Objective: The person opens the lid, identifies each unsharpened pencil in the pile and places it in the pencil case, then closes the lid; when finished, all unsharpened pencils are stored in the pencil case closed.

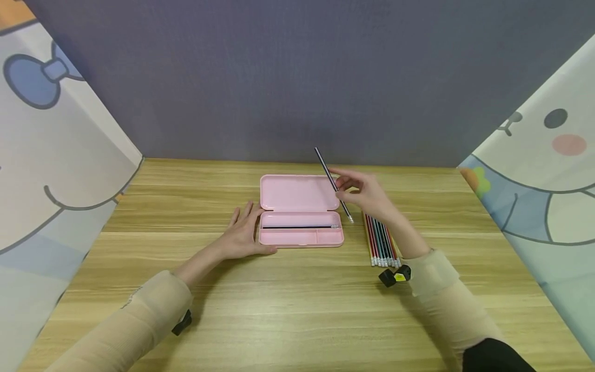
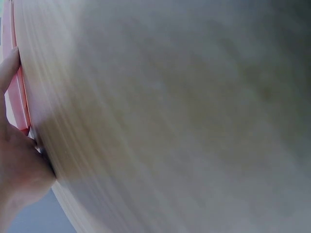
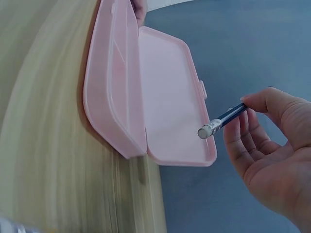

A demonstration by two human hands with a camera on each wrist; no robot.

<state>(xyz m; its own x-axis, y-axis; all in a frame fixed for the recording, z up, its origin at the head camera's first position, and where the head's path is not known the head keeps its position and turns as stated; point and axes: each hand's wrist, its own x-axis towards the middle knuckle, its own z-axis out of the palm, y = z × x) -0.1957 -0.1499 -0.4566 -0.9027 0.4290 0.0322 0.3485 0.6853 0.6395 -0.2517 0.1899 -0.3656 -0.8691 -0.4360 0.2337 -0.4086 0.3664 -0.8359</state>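
A pink pencil case [image 1: 299, 194] lies with its lid folded back on the table. Inside its long rear compartment rests one dark striped pencil [image 1: 299, 227]; the front compartments are divided by a small wall. My left hand [image 1: 241, 232] touches the case's left end, fingers spread and thumb along the front corner. Above the case's right side, my right hand [image 1: 364, 192] pinches a dark pencil [image 1: 325, 169] between thumb and fingers. That pencil is tilted, with its white eraser end [image 3: 205, 132] toward the right wrist camera.
A row of several pencils [image 1: 382, 243] in various colours lies right of the case, partly under the right forearm. A grey panel [image 1: 297, 82] stands along the table's back edge. Printed cartoon panels [image 1: 553, 155] flank both sides of the wooden table [image 1: 288, 310].
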